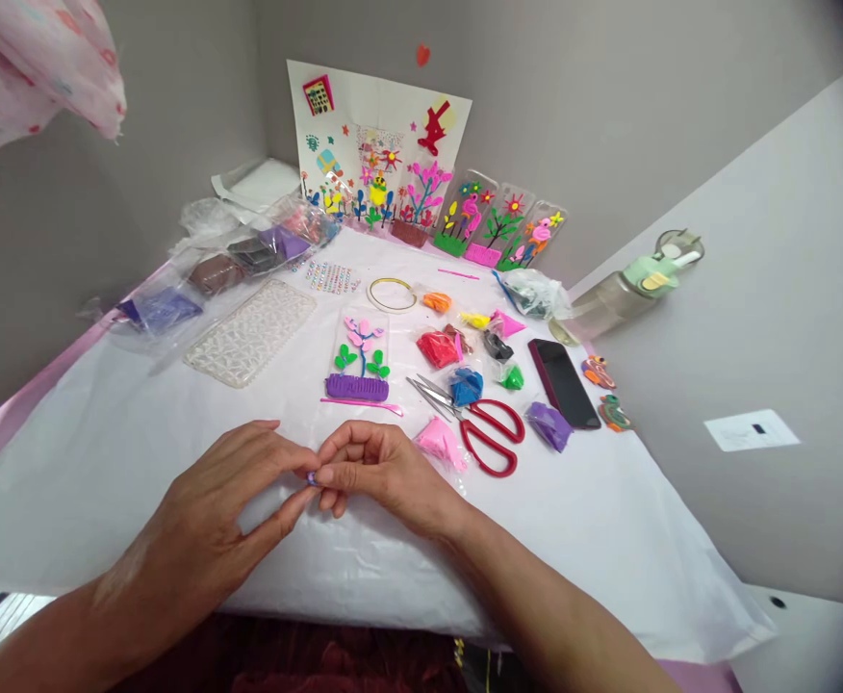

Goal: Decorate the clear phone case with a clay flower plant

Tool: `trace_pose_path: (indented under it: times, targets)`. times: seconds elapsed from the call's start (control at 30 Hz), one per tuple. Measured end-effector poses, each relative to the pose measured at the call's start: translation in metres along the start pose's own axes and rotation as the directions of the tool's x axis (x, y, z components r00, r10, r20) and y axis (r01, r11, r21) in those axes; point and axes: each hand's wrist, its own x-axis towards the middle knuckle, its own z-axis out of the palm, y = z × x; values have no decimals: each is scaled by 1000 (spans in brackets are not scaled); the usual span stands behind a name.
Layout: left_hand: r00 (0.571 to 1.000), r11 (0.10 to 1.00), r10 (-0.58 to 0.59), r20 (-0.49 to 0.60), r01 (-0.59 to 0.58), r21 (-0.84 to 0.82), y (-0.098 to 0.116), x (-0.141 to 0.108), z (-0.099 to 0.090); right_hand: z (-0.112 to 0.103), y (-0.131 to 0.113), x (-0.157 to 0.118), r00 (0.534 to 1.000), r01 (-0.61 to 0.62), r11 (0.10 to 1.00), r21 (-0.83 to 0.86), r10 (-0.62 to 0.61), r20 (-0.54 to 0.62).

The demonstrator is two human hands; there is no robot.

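Observation:
Between the fingertips of my left hand (248, 491) and my right hand (374, 472) is a tiny purple piece of clay (312, 477), mostly hidden by the fingers. Both hands are pinched around it, low over the front of the table. Just beyond them lies a clear phone case (362, 351) decorated with a pink clay flower, green leaves and a purple clay base (356, 387). A pink modelling tool (364, 405) lies along its near edge. To the right of my right hand rests a packet of light pink clay (442, 443).
Red-handled scissors (490, 433) lie right of the hands, near blue clay (466, 385), red clay (437, 348) and purple clay (549, 425). Further right are a phone (564, 383) and a bottle (624, 294). A textured clear mat (252, 332) lies left; decorated cases (469, 214) lean at the back.

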Motion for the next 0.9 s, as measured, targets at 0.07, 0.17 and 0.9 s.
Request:
trace_pose_path:
  times: [0.07, 0.17, 0.9]
  targets:
    - [1000, 1000, 5, -13, -5, 18, 1, 2, 1, 0, 1, 1, 1000, -2, 1000, -7, 2, -3]
    - [999, 999, 20, -30, -19, 30, 1, 3, 3, 0, 2, 1, 1000, -4, 999, -38, 4, 7]
    - [687, 628, -706, 173, 720, -295, -31, -17, -25, -9, -1, -2, 989, -36, 996, -80, 47, 143]
